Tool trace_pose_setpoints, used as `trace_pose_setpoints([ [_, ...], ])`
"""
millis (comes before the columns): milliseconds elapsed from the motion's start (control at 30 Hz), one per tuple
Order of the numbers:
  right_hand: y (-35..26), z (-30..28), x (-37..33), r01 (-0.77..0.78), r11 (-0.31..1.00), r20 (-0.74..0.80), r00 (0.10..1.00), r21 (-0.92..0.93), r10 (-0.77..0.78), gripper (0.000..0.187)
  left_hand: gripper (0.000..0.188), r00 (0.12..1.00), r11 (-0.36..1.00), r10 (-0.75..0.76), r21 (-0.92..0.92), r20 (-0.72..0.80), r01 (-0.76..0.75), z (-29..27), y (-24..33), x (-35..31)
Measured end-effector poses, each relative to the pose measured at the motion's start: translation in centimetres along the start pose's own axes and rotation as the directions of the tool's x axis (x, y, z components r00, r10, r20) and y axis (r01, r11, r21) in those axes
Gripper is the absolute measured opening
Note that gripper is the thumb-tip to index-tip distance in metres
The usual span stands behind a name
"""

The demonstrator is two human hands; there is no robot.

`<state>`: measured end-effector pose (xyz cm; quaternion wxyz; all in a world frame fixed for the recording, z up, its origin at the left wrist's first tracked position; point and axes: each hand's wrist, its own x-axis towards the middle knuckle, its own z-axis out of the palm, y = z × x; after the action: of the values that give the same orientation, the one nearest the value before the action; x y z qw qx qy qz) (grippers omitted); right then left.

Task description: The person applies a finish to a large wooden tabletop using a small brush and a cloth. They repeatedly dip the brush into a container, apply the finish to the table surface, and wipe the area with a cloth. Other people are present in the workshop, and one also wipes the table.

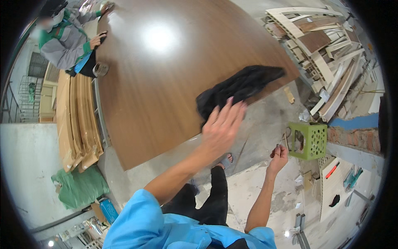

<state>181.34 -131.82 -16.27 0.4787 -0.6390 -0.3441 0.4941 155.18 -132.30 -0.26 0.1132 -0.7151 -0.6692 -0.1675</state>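
A large brown wood-grain panel lies flat before me. Near its close right edge is a crumpled black cloth, slightly blurred. My left hand reaches over the panel's near edge, fingers stretched out at the cloth's close side; whether they press on it I cannot tell. My right hand is off to the right, away from the panel, its fingers closed round a small thin tool with a slender light tip. Most of that tool is hidden in the fingers, so its exact kind does not show.
A co-worker stands at the panel's far left, hands at its edge. Beside my right hand is a green plastic stool. Scrap wood strips are heaped at far right. Long brown boards lean left, above a green sack.
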Motion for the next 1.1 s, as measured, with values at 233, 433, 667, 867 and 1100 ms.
trace_pose_setpoints([
  [233, 1.1, 3.9, -6.8, -0.024, 1.0, 0.08, 0.997, -0.015, 0.025, 0.01, 0.036, 0.996, 0.939, -0.087, 0.335, -0.002, 0.083, -10.1, -10.4, -21.2],
  [433, 4.1, 7.8, -16.1, -0.011, 0.999, 0.225, 0.974, -0.045, 0.021, 0.011, 0.033, 0.971, 0.915, -0.206, 0.327, -0.123, 0.236, -12.3, -16.8, -36.3],
  [667, 5.6, 7.2, -24.7, 0.018, 0.983, 0.204, 0.979, -0.181, 0.019, 0.012, 0.029, 0.315, 0.316, -0.949, -0.122, -0.031, 0.941, -13.3, -16.3, -49.5],
  [867, 1.7, 11.7, -31.7, 0.266, 0.953, 0.307, 0.928, -0.148, -0.211, 0.013, 0.025, 0.191, 0.142, -0.981, -0.532, 0.037, 0.835, -11.4, -12.4, -45.3],
  [1100, -1.6, 20.1, -36.4, 0.648, 0.762, 0.654, 0.577, -0.002, -0.489, 0.01, 0.024, 0.213, -0.001, -0.957, -0.741, 0.195, 0.672, -11.4, -13.0, -39.4],
])
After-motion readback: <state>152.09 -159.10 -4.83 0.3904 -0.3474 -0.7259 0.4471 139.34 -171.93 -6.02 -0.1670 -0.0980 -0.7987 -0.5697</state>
